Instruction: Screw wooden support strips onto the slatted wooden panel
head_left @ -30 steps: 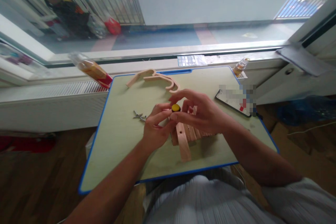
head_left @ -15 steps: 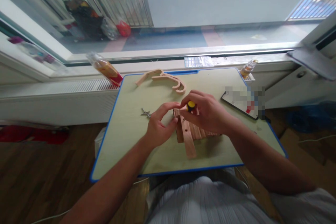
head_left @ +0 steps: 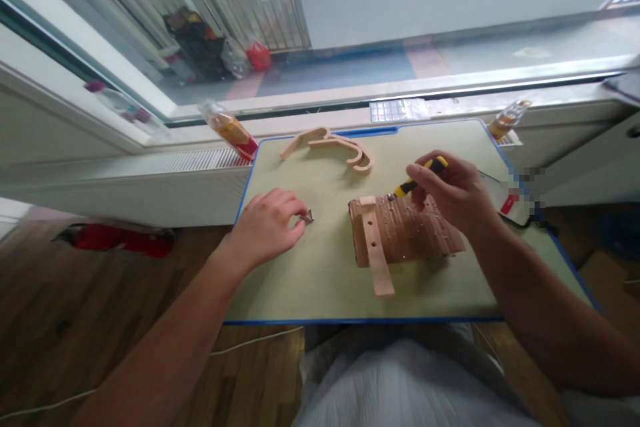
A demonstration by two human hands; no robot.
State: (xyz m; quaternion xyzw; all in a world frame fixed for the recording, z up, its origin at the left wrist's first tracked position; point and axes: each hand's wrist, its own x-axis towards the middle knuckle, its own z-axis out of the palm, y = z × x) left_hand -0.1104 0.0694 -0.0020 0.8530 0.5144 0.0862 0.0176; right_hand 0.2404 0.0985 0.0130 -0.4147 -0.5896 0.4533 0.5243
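Observation:
My right hand (head_left: 453, 190) grips a yellow-and-black screwdriver (head_left: 419, 177), its tip pointing down and left above the wooden block. That brown, ridged block (head_left: 413, 230) lies on the table with small shiny specks over its top. Across its left end rests a pale wooden strip (head_left: 379, 260) with two dark holes, its lower end overhanging the block's near side. Off to the left, my left hand (head_left: 273, 223) is closed at the fingertips on small metal screws (head_left: 309, 217); how many it pinches is hidden.
Curved wooden pieces (head_left: 340, 147) lie at the table's back. A phone (head_left: 505, 200) is at the right, behind my right forearm. Bottles stand beyond the table at left (head_left: 230, 130) and right (head_left: 507, 120). A clear plastic packet (head_left: 397, 110) lies on the windowsill.
My left hand has left the wooden strip and moved left to the screws. My right hand has lifted the screwdriver away from the strip, to the right, uncovering the block. The view has shifted.

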